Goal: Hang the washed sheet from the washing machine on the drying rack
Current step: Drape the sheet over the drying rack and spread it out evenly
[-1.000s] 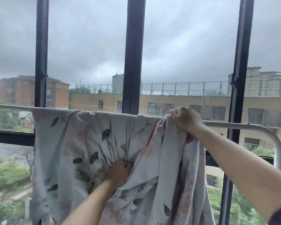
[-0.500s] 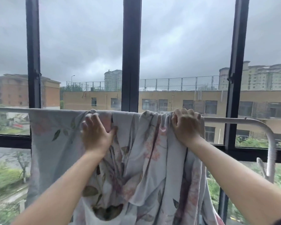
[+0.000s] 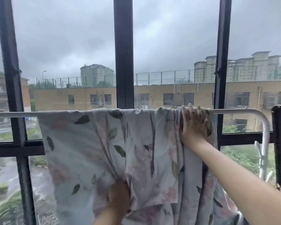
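The sheet [image 3: 107,143] hangs over the drying rack [image 3: 234,110] rail at mid-frame, bunched toward the right. The left hand [image 3: 118,198], up at the rail half a second ago, has dropped to lower centre and grips a fold, tugging it down (likely smoothing). The right hand [image 3: 193,125] presses flat, fingers spread, pinning cloth at the rail.

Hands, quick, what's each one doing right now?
Left hand: shut on the sheet, low down.
Right hand: open, fingers spread flat, pressing the sheet against the rail.
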`<state>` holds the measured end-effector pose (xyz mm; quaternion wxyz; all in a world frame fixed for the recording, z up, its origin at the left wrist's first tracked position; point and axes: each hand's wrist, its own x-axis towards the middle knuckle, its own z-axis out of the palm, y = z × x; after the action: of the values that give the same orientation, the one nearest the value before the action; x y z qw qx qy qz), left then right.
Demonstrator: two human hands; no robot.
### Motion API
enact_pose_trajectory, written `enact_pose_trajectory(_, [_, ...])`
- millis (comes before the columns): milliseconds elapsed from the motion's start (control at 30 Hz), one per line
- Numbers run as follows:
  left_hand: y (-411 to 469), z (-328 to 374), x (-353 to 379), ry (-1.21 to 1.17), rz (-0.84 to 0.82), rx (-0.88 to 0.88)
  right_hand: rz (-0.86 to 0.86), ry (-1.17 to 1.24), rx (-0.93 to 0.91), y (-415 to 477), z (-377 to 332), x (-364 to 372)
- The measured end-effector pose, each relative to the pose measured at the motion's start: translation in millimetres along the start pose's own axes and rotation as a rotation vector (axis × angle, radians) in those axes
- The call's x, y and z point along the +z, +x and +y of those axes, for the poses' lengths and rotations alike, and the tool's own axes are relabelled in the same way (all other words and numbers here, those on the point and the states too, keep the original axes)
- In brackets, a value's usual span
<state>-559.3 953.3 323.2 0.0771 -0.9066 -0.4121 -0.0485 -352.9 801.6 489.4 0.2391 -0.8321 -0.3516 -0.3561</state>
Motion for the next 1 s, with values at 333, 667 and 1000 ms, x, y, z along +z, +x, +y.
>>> enact_pose_trajectory(333, [-33, 4, -91, -0.322, -0.01, 0.138, -0.159, 0.193, 0.034, -69, -57, -9])
enact_pose_trajectory(667, [46, -41, -164, -0.892, 0.329, -0.282, -0.27, 0.251, 0.19, -51, -85, -22])
enact_pose_trajectory(1000, [-1, -21, -27, -0.18, 0.062, -0.06, -0.276, 0.187, 0.201, -69, -61, -5])
